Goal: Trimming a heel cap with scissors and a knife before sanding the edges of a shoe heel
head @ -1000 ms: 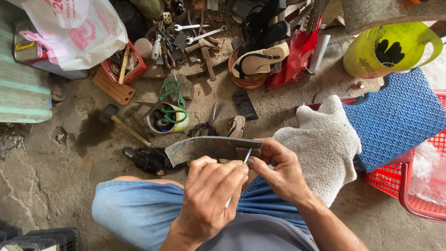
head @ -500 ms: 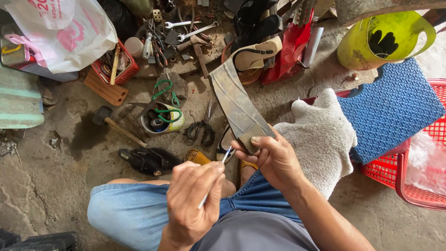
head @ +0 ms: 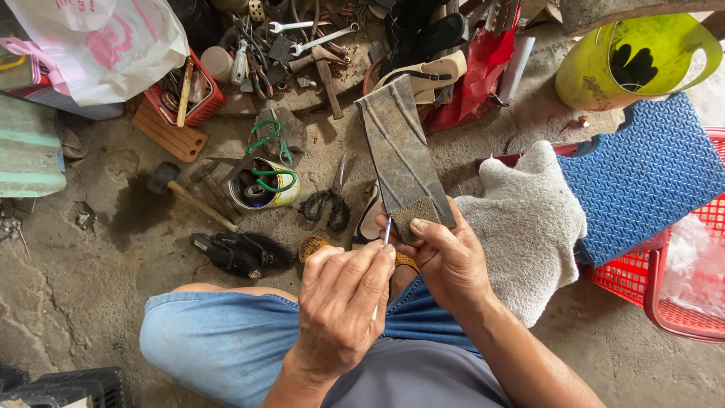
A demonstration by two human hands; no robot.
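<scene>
Fingers (head: 423,230) of the right hand (head: 453,261) are clamped on a dark rubber strip (head: 400,155) held above the floor (head: 91,249), while a thin brush (head: 387,230) is pinched in the left hand (head: 343,302), apparently coating its roughened end.

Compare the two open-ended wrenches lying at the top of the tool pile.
The upper wrench lies almost level; the lower wrench slants, its right end raised. The upper one points its open jaw left, while the lower one shows an open jaw at each end. The lower one looks slightly longer. Both are bare silver metal, lying untouched among the tools.
</scene>
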